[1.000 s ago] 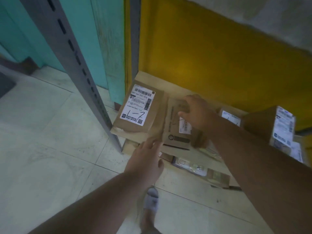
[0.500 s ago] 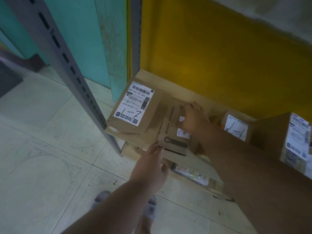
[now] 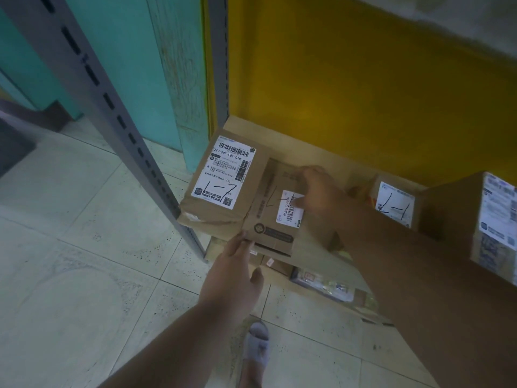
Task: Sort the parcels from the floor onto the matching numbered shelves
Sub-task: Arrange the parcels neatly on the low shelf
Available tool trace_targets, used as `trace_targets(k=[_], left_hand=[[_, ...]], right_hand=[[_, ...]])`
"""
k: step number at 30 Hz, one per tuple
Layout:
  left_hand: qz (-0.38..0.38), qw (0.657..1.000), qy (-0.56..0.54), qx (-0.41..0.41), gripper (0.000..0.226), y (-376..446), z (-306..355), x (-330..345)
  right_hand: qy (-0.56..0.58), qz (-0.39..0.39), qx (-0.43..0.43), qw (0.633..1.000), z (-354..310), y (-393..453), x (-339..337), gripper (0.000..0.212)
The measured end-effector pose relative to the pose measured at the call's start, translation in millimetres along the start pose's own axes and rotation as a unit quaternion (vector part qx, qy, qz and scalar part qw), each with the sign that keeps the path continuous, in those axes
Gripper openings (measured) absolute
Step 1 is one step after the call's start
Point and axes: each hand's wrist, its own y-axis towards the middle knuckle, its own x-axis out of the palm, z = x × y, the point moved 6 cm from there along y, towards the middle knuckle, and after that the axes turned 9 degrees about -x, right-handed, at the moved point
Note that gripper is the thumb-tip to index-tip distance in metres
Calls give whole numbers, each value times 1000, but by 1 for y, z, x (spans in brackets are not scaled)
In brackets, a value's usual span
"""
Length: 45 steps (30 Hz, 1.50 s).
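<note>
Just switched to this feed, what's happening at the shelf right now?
A person is setting a flat cardboard parcel onto the low shelf. The right hand grips its far end over the small white label, while the left hand touches its near edge with straight fingers. It lies beside, and partly against, the parcel marked 1-7. Further right stands a box marked 1-1. More packages lie under the shelf.

I see a dim, blue-tinted scene under soft, even light whose source lies out of view. The yellow wall (image 3: 363, 88) darkens toward the right edge. The white label (image 3: 223, 172) marked 1-7 reads sharply; the carton (image 3: 495, 219) at the right edge is smeared. The grey upright (image 3: 92, 88) leans with wide-angle distortion. Shadows are faint.
</note>
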Motion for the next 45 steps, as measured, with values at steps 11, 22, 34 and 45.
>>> trace_targets(k=[11,22,34,45], left_hand=[[20,959,-263,-100,53,-5,-3,7],[-42,924,-335,-177,53,-63,8,-11],[-58,902,-406,-134,19,-64,54,-57],[17,942,-331,-43,46,-30,101,-118]], right_hand=[[12,-12,41,999,9,-13,-2,93],[85,123,92,985,-14,-105,-66,40],[567,286,209,744,11,-222,-43,22],[412,83,94,902,-4,-219,-77,27]])
